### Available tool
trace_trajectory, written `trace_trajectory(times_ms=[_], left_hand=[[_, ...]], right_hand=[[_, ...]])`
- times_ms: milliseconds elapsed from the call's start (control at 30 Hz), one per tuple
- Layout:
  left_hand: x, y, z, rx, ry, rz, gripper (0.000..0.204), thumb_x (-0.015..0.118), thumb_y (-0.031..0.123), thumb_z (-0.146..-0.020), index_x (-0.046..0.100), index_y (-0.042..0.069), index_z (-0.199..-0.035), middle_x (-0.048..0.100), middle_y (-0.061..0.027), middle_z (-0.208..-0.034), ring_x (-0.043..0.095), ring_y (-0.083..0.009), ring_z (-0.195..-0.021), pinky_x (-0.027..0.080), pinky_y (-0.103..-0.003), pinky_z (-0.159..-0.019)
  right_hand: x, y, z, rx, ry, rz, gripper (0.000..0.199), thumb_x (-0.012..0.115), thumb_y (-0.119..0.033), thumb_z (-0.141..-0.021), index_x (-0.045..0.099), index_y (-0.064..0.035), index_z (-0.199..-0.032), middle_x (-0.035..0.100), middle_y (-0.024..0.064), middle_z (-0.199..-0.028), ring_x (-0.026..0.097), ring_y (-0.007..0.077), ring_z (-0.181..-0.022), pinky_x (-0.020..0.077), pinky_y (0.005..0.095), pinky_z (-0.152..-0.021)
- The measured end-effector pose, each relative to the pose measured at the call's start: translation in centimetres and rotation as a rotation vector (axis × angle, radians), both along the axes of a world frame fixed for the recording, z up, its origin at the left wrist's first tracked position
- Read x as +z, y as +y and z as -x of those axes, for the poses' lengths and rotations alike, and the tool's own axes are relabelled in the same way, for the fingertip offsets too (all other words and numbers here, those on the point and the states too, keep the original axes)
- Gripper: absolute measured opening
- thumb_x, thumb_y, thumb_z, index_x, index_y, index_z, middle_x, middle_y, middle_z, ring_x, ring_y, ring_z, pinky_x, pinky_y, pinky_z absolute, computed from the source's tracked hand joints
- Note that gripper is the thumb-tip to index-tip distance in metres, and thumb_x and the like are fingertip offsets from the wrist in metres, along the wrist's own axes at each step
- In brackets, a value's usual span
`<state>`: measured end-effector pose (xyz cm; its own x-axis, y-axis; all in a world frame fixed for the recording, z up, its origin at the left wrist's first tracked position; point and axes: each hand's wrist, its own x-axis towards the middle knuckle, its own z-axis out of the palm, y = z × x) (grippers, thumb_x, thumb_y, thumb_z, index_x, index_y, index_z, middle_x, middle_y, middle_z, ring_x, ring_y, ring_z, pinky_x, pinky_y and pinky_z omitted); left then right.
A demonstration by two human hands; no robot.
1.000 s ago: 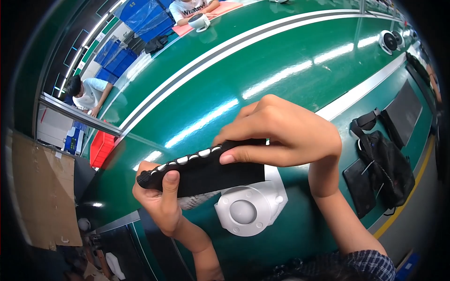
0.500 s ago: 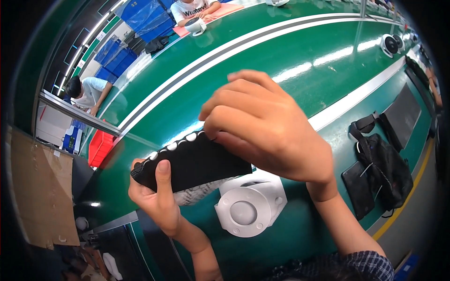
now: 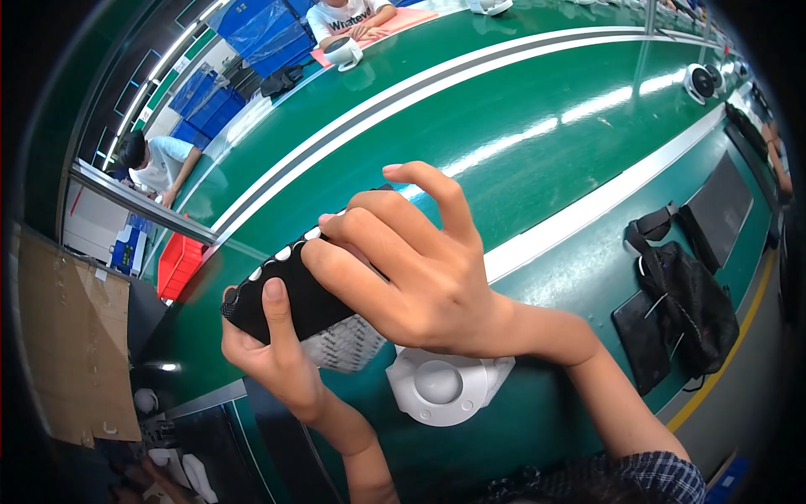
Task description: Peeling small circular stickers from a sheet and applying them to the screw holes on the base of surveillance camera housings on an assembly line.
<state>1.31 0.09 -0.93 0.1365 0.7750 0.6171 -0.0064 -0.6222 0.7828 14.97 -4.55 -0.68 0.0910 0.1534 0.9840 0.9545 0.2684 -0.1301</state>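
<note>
My left hand [image 3: 277, 353] grips one end of a black sheet [image 3: 304, 290], its thumb pressed on the face. A row of white round spots [image 3: 284, 254] runs along the sheet's upper edge, and a printed whitish backing [image 3: 346, 344] hangs below it. Across the sheet's other end lies my right hand [image 3: 420, 269], its fingers bent over the upper edge and one finger raised; its thumb is hidden. Beneath my right hand, a white plastic part [image 3: 438, 385] with a round centre sits on the green surface, partly covered by that hand.
On the right lie a black bag [image 3: 693, 307], a dark flat tablet-like thing [image 3: 642, 340] and a dark sheet [image 3: 720, 202]. A red bin [image 3: 180, 265] stands at the left, near a cardboard panel [image 3: 75, 336]. Two people sit beyond the green bench [image 3: 537, 92].
My right hand has come down and left onto the black sheet, its fingers now over the edge. The sheet has tilted more steeply and shifted slightly left with my left hand.
</note>
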Motion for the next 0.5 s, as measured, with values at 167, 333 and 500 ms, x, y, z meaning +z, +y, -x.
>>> trace_trajectory(times_ms=[167,333,500], left_hand=[[0.1,0.1,-0.5,0.034,0.009,-0.009,0.024,0.058,0.017,-0.09,0.055,-0.004,-0.1,0.061,-0.0063,-0.094,0.055,-0.0103,-0.083,0.044,-0.024,-0.074],[0.0,0.0,-1.1,0.089,-0.014,-0.033,0.018,0.063,0.014,-0.086,0.054,-0.002,-0.086,0.058,-0.0033,-0.079,0.052,-0.0076,-0.071,0.043,-0.021,-0.064],[-0.1,0.1,-0.8,0.075,0.029,-0.042,0.018,0.063,0.013,-0.085,0.054,-0.003,-0.087,0.057,-0.002,-0.08,0.052,-0.0072,-0.073,0.043,-0.021,-0.064]], right_hand=[[-0.2,0.8,0.2,0.142,0.054,-0.063,0.021,0.062,-0.013,-0.071,0.06,-0.0087,-0.091,0.053,0.0006,-0.074,0.055,0.0144,-0.069,0.0399,0.0367,-0.085],[-0.6,1.9,0.3,0.4,0.124,-0.134,0.046,0.061,-0.013,-0.073,0.052,-0.0058,-0.118,0.053,0.0077,-0.084,0.053,0.0209,-0.072,0.0426,0.0343,-0.076],[-0.9,1.4,-0.2,0.435,0.02,-0.07,0.058,0.065,0.001,-0.072,0.049,-0.0068,-0.127,0.054,0.0088,-0.094,0.054,0.0177,-0.075,0.0444,0.0263,-0.065]])
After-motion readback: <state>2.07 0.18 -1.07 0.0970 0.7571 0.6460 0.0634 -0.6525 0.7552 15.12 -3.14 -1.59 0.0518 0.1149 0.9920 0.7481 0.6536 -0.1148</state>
